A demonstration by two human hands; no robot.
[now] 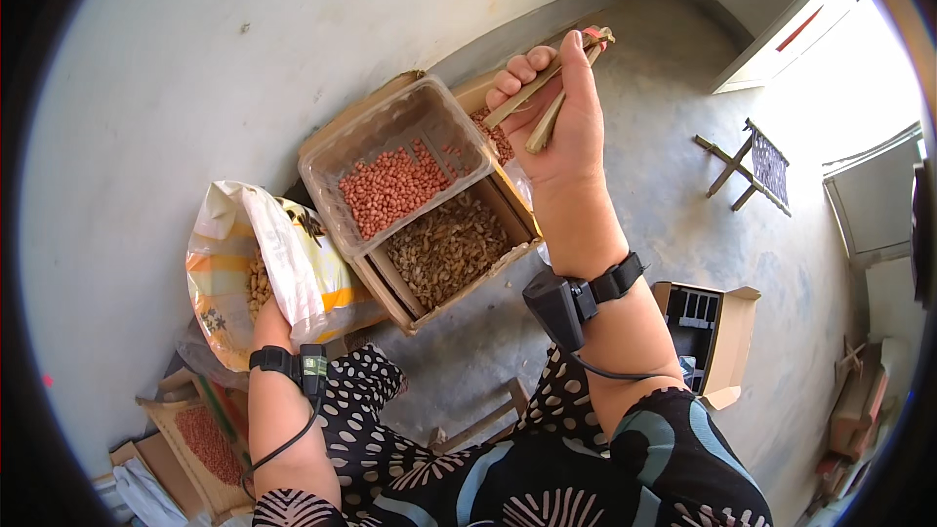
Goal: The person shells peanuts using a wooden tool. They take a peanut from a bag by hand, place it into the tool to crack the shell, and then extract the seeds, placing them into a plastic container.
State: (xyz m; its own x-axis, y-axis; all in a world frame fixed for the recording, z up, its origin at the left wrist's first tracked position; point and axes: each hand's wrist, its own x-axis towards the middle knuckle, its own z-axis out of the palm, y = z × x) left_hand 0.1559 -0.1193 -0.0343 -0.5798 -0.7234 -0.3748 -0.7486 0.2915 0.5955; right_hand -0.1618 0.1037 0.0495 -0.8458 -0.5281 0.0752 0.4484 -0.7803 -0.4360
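Observation:
My right hand (566, 117) is raised at the upper middle, closed around wooden tongs (528, 98). They are two flat sticks joined at one end by a red binding, their free ends apart over my palm. My left hand (272, 320) reaches into a white and orange plastic bag (310, 278) of unshelled peanuts (259, 285). The bag hides its fingers. Between my hands, a clear plastic tub (327, 151) holds red-skinned peanut kernels (390, 181). It rests on a cardboard box (451, 299) with broken peanut shells (444, 249) inside.
More kernels (493, 134) lie behind the tub. A carton of kernels (208, 439) stands at lower left. A wooden stool frame (478, 425) is between my legs. To the right are an open carton (727, 337) with black inserts and a folding stool (766, 171). A wall (215, 68) runs along the left.

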